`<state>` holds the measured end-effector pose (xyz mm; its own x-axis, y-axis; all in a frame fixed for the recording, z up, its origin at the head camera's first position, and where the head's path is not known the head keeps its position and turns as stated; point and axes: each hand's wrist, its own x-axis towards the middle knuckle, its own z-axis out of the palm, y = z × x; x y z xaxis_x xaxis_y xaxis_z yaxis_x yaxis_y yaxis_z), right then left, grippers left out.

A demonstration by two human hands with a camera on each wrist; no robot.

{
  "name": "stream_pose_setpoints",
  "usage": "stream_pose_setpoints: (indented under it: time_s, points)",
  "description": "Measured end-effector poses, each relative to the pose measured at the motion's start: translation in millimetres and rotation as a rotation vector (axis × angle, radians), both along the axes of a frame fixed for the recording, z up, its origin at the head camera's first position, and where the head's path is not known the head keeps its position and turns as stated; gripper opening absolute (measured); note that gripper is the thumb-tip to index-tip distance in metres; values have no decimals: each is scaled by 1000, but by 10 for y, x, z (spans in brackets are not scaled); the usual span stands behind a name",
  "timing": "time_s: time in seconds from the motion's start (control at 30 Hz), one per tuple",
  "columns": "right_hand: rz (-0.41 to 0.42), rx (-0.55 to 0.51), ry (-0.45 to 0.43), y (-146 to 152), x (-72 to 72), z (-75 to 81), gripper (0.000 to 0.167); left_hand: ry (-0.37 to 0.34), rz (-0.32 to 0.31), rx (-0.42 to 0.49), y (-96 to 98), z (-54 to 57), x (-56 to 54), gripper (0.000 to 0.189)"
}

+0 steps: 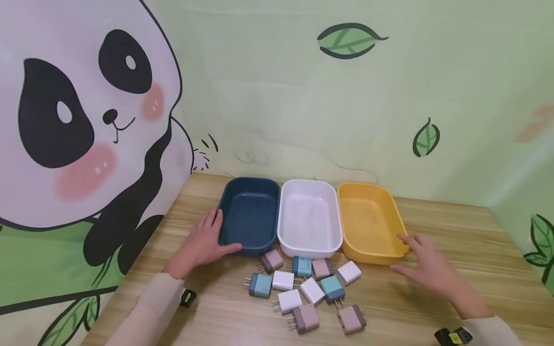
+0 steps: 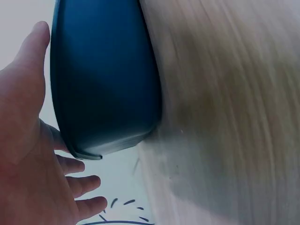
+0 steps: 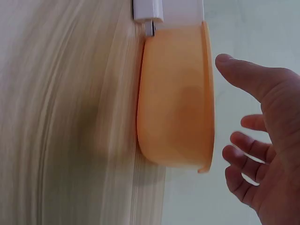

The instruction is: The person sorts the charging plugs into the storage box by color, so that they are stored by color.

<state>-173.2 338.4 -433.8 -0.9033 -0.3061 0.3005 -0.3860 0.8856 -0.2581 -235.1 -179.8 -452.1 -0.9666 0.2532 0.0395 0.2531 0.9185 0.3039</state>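
My left hand [image 1: 203, 242] is at the near left corner of a dark blue bin [image 1: 248, 216], fingers straight along its outer side and thumb spread toward its front rim. In the left wrist view the hand [image 2: 33, 154] overlaps the edge of the blue bin [image 2: 105, 79]. My right hand [image 1: 428, 264] hovers by the near right corner of a yellow bin [image 1: 370, 221], thumb and fingers spread, holding nothing. The right wrist view has a gap between this hand [image 3: 267, 140] and the bin's rim [image 3: 209, 93]. A white bin [image 1: 309, 216] stands between the other two.
In front of the bins lie several plug chargers in loose disorder: pink ones such as this charger [image 1: 306, 318], blue ones such as this charger [image 1: 260, 284], and white ones such as this charger [image 1: 289, 301]. A printed panda backdrop [image 1: 281, 96] rises behind the wooden table [image 1: 216, 312].
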Motion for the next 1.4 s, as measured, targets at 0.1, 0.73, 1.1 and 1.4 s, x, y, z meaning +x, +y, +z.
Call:
stream_pose_setpoints:
  time_s: [0.1, 0.73, 1.1, 1.4]
  points:
    - [53, -25, 14, -77, 10, 4, 67, -35, -1, 23, -21, -18, -16, 114]
    - [387, 19, -8, -528, -33, -39, 32, -138, -5, 117, -50, -25, -70, 117]
    - [409, 162, -92, -652, -30, -166, 40, -144, -4, 142, -42, -35, -55, 117]
    - [431, 199, -130, -715, -26, -254, 47, -154, -6, 152, -40, -67, -30, 119]
